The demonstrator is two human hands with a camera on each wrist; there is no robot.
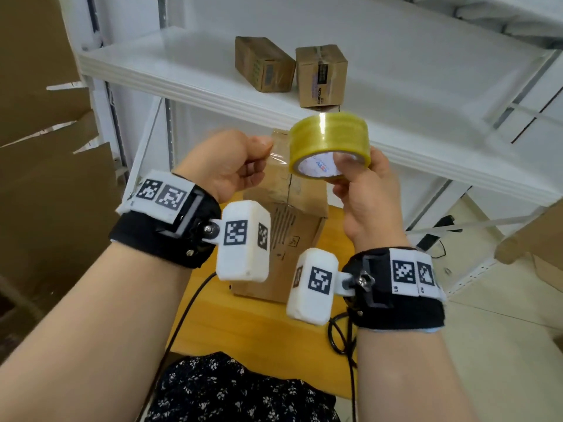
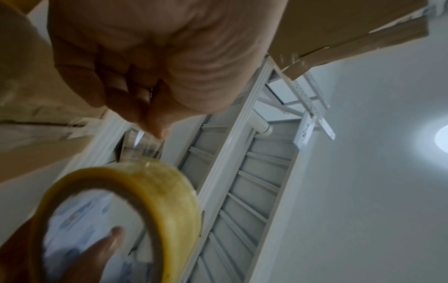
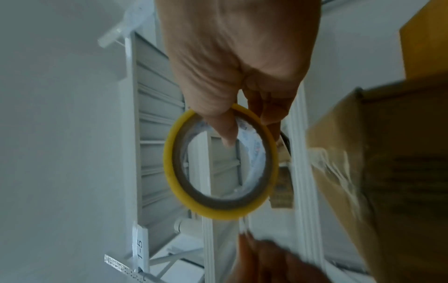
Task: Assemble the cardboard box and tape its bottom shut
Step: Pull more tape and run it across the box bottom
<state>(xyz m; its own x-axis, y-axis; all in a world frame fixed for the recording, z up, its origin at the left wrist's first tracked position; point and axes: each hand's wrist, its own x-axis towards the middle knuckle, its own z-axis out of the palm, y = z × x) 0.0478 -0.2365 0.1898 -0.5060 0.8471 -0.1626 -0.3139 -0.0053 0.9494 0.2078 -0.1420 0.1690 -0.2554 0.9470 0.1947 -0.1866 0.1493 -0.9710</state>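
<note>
My right hand [image 1: 358, 181] holds a yellowish roll of clear tape [image 1: 329, 146] in the air, thumb inside the core, fingers round the outside; the roll [image 3: 219, 162] shows as a ring in the right wrist view. My left hand [image 1: 231, 161] pinches the free end of the tape [image 1: 278, 153], a short clear strip stretched to the roll [image 2: 135, 201]; the left fingers [image 2: 155, 126] pinch it [image 2: 140, 143] there too. Below both hands, an assembled brown cardboard box [image 1: 292, 233] stands on the yellow wooden table [image 1: 243, 324], with tape on its upper face.
A white metal shelf [image 1: 189, 65] behind the table carries two small taped cardboard boxes [image 1: 263, 67] [image 1: 321, 74]. Flattened cardboard sheets [image 1: 45, 132] lean at the left. Black cables [image 1: 341, 336] hang over the table's right edge. More cardboard [image 1: 539, 248] sits at the right.
</note>
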